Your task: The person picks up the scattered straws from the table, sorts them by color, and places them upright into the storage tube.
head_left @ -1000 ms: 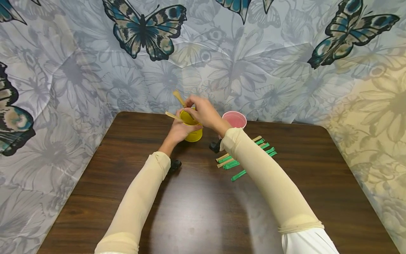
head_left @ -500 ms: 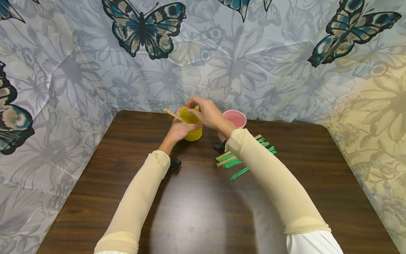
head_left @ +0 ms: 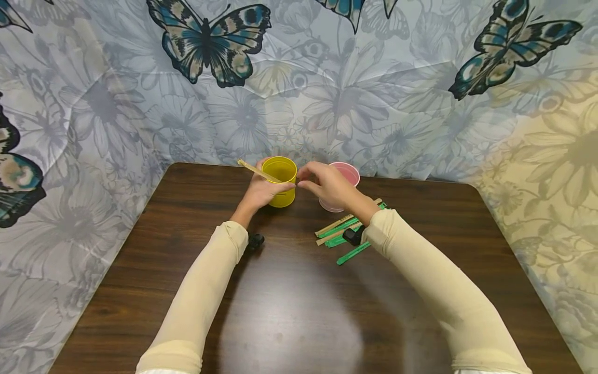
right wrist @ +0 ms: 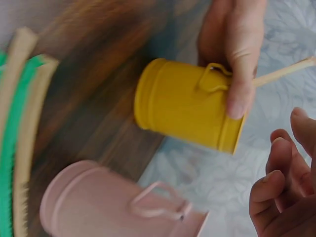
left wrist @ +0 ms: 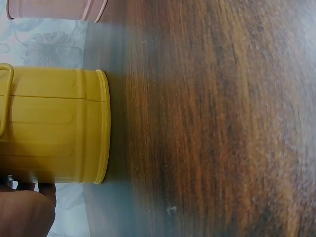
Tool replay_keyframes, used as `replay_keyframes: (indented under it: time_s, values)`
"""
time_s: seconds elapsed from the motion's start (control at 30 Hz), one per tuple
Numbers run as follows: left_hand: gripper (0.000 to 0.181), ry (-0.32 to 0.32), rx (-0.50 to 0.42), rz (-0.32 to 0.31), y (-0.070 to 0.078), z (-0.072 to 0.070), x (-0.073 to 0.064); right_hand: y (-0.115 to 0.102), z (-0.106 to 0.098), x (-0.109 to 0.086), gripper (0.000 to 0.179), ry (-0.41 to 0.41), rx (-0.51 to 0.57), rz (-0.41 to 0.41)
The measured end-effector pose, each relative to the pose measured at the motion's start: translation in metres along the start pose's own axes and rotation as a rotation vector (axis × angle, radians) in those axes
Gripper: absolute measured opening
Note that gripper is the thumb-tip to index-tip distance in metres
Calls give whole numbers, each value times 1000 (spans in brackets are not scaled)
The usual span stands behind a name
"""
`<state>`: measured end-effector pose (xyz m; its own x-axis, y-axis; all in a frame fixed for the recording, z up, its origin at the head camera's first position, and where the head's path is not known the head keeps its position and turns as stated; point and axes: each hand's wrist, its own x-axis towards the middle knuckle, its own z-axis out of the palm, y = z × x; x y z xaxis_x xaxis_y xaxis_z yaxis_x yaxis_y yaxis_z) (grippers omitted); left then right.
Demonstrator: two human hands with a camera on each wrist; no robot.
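Note:
My left hand (head_left: 259,189) holds a small yellow bucket (right wrist: 180,101) with side handles, its thumb over the near rim in the right wrist view. The bucket stands upright near the table's back edge. Light wooden sticks (head_left: 257,170) lean out over its left rim; their lower ends are inside. Just to the right of the bucket is my right hand (head_left: 329,184), empty, fingers loosely bent. It partly covers a pink bucket (head_left: 347,172) of the same kind in the head view.
Under and beside my right wrist, several wooden sticks (head_left: 331,226) and green sticks (head_left: 352,254) lie slantwise on the dark wooden table (head_left: 289,311). A butterfly-print cloth (head_left: 299,104) hangs behind the table's back edge.
My right hand has let go of a wooden stick, now in the yellow bucket, and has moved right, away from the bucket's mouth. My left hand has kept its hold on the bucket.

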<state>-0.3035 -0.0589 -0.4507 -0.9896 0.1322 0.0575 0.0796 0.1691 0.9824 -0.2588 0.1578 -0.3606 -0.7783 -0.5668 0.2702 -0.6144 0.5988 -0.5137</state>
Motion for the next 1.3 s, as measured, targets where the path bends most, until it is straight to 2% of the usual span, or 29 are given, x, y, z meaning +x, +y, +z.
replay_keyframes:
  time_s: [0.17,0.33,0.47,0.7,0.9,1.3]
  values:
    - [106,12,7,7,1,1,-1,4,-9,-28,20,-27,-33,17]
    - [106,19,1,11,0,1,-1,10,-13,-54,18,-84,-50,83]
    - [105,25,-8,21,0,0,1,20,-10,-70,15,-100,-79,120]
    - [104,25,-23,10,-3,0,1,43,1,-97,15,-111,-66,137]
    - [103,25,-26,28,-4,2,3,63,6,-113,17,-100,-87,171]
    - [102,31,-18,35,-6,2,4,98,14,-133,11,-144,-195,154]
